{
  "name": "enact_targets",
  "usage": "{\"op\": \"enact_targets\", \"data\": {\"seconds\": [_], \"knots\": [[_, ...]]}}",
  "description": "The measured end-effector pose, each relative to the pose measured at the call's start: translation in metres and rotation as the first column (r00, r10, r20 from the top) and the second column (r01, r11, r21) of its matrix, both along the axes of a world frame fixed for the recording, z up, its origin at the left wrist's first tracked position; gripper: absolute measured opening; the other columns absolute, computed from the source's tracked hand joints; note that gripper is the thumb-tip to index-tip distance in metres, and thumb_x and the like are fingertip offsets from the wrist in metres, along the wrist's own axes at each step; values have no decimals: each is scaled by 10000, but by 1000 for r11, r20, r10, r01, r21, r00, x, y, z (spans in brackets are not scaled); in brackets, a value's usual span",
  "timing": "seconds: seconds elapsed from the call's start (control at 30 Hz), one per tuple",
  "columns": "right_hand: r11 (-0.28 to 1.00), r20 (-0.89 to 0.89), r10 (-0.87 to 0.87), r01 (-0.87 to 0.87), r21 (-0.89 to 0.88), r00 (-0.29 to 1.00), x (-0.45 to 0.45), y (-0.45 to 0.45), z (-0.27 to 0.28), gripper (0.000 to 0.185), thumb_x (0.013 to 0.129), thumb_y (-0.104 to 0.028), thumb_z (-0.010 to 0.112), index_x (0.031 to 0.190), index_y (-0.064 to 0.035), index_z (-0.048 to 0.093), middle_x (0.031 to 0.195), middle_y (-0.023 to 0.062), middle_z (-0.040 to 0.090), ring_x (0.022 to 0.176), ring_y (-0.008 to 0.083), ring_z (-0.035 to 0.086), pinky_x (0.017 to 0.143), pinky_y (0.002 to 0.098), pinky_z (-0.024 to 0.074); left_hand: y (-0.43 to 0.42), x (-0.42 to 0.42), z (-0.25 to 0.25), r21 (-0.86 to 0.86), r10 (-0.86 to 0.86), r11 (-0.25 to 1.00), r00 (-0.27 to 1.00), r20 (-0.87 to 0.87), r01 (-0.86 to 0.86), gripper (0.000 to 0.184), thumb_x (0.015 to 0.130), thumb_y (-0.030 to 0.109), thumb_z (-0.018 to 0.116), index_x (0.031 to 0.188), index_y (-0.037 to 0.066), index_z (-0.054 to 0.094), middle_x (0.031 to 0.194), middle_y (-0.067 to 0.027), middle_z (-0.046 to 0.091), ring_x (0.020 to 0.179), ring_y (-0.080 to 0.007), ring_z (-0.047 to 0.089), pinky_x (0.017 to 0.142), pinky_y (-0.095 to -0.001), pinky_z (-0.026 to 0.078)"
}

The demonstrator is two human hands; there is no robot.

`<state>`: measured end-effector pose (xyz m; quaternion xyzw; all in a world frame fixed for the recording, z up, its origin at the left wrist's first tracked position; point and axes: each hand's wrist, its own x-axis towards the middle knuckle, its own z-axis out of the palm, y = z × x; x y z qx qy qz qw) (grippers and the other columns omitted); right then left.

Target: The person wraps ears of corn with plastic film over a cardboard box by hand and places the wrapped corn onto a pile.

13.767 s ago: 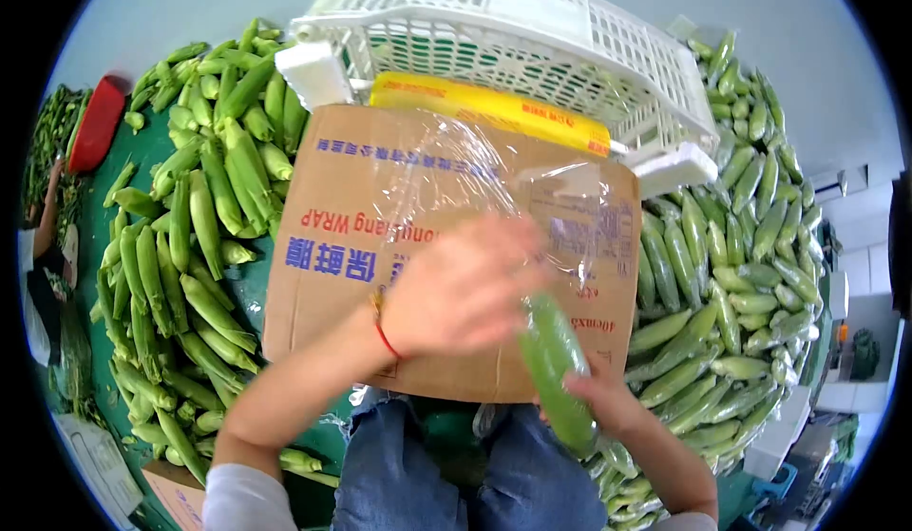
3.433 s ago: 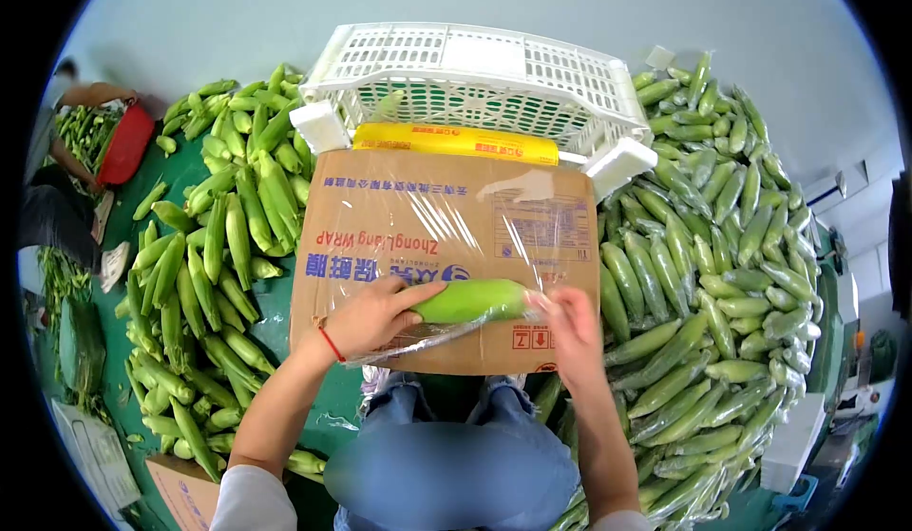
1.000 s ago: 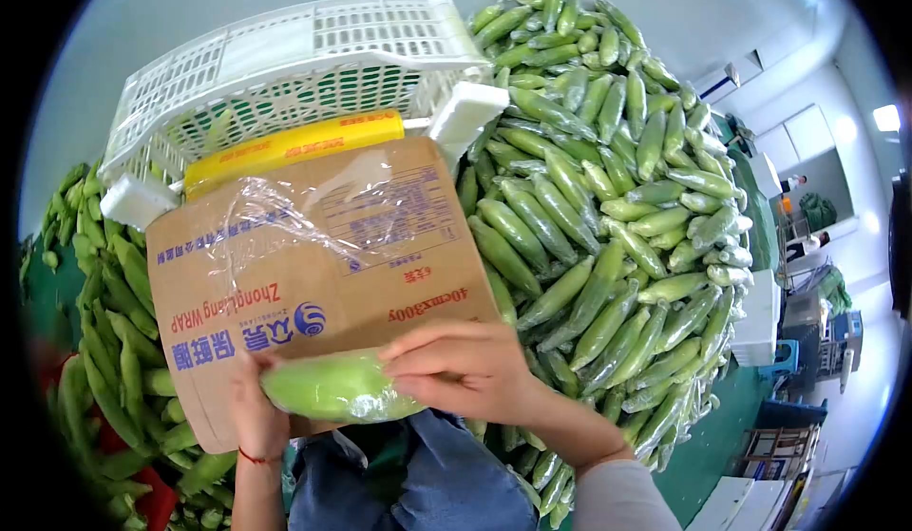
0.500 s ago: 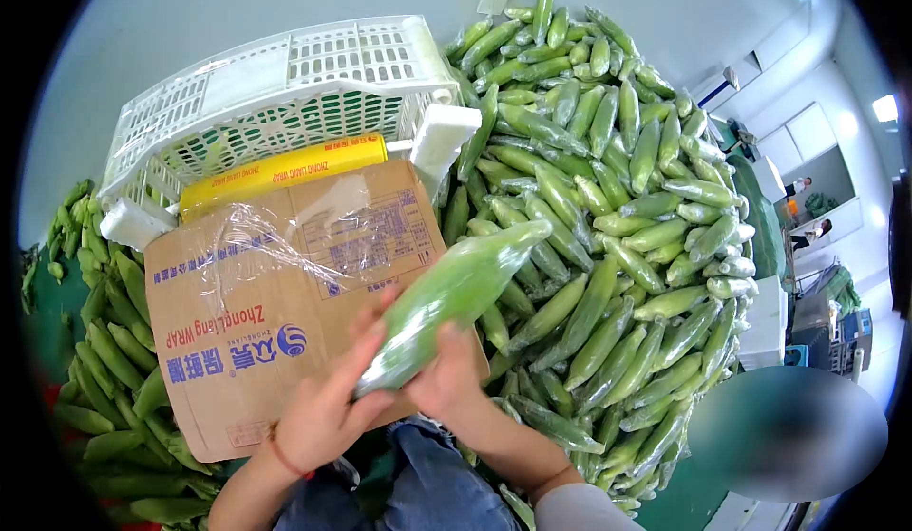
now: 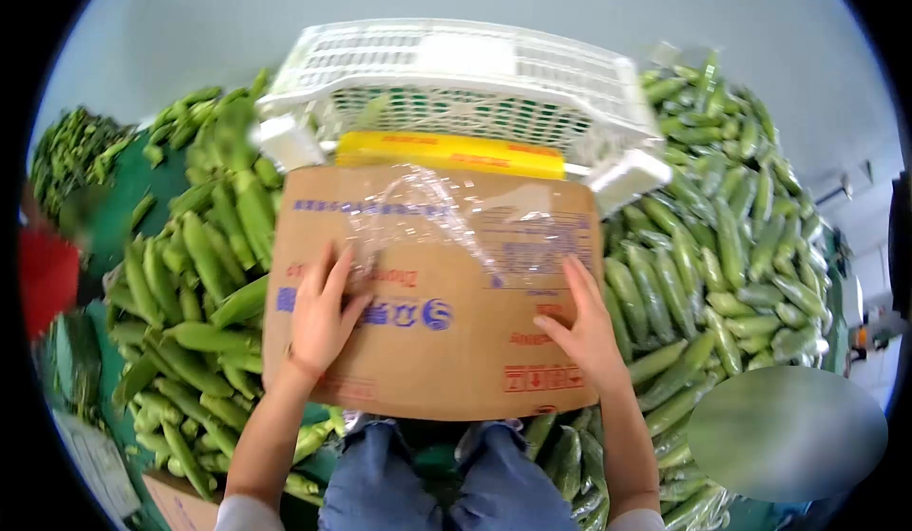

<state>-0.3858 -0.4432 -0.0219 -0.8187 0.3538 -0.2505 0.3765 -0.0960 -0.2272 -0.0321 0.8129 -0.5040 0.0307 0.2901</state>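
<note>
Both hands are over a brown cardboard box [image 5: 456,369] with blue and red print. My left hand [image 5: 325,312] rests on its left part, fingers apart and holding nothing. On the right part lies my right hand [image 5: 581,327], thumb and fingers spread, also with nothing in it. Clear film [image 5: 418,199], wrinkled, lies across the box's far half. Behind the box's far edge is a yellow roll [image 5: 451,153] with red print, in front of a white plastic crate [image 5: 465,61].
Unwrapped green corn cobs [image 5: 204,256] are heaped at the left. Film-wrapped cobs [image 5: 731,237] form a large pile at the right. White blocks [image 5: 627,178] flank the roll. A red object [image 5: 47,279] and leafy greens [image 5: 76,156] are at the far left.
The wrapped cob has left both hands and cannot be told apart from the pile. My hands have moved apart onto the box. The view has swung back left, centring the box.
</note>
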Motion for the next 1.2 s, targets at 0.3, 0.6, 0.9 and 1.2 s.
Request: {"op": "enact_targets", "data": {"seconds": [0.3, 0.6, 0.9, 1.2], "knots": [[945, 354, -253, 152, 290, 900, 26, 1, -1, 89, 946, -91, 563, 994, -16, 565, 915, 51, 613, 898, 142, 582, 795, 280, 464, -15, 63, 25, -303, -263, 921, 965, -23, 244, 150, 808, 8, 613, 937, 41, 544, 831, -154, 582, 757, -361, 587, 658, -415, 489], [858, -91, 106, -45, 512, 990, -67, 75, 17, 42, 922, -48, 572, 898, -18, 554, 801, 39, 563, 664, 95, 530, 614, 236, 457, 166, -28, 3, -200, -324, 930, 945, -48, 309, 237, 764, -58, 638, 970, 39, 571, 937, -131, 666, 900, -319, 674, 785, -392, 557], [962, -495, 270, -205, 182, 826, -39, 85, 8, 189, 941, -254, 537, 1038, -108, 608, 956, 88, 648, 951, 279, 604, 849, 420, 441, 207, 233, -222, 391, 336, 867, 942, 1, -309, 552, 1012, 363, 405, 1422, -7, 382, 1378, -199, 459, 1247, -336, 466, 1030, -448, 405], [978, -145, 209, -205, 37, 967, -50, 92, -21, 106, 952, -225, 517, 999, -132, 541, 875, 64, 601, 880, 262, 582, 816, 391, 366, 148, 184, -77, 886, 320, 411, 944, 80, -215, 615, 910, 359, 615, 1436, 137, 387, 1207, -158, 628, 981, -348, 635, 805, -461, 536]]}}
